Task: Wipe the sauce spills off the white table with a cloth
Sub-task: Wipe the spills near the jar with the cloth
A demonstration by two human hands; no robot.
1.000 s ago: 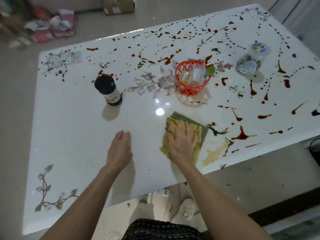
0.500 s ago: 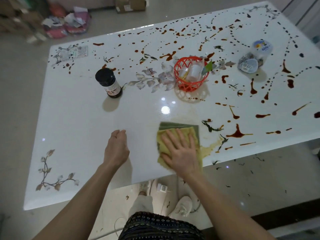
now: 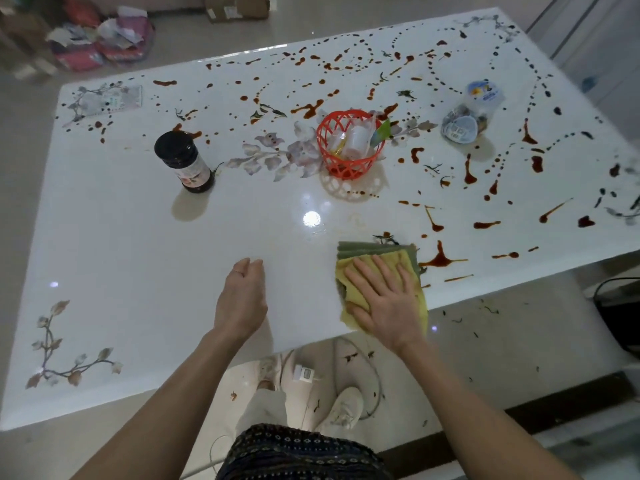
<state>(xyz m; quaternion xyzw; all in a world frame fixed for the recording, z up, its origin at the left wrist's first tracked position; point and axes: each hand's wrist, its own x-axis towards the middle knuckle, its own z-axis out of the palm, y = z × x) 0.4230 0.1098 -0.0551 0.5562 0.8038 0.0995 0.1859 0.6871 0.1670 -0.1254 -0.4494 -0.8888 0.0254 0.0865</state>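
Pressing flat, fingers spread, the right hand [image 3: 384,306] pins the yellow-green cloth [image 3: 377,251] at the white table's [image 3: 121,254] near edge. Beside it the left hand [image 3: 240,299] rests loosely curled, holding nothing. Sauce spills [image 3: 440,258] begin just right of the cloth; farther off stand a dark jar [image 3: 183,161] and a red basket [image 3: 346,168].

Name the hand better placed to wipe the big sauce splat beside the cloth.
Right. The right hand presses flat on the cloth, whose edge lies right beside the splat. The left hand is empty, farther from it across the table.
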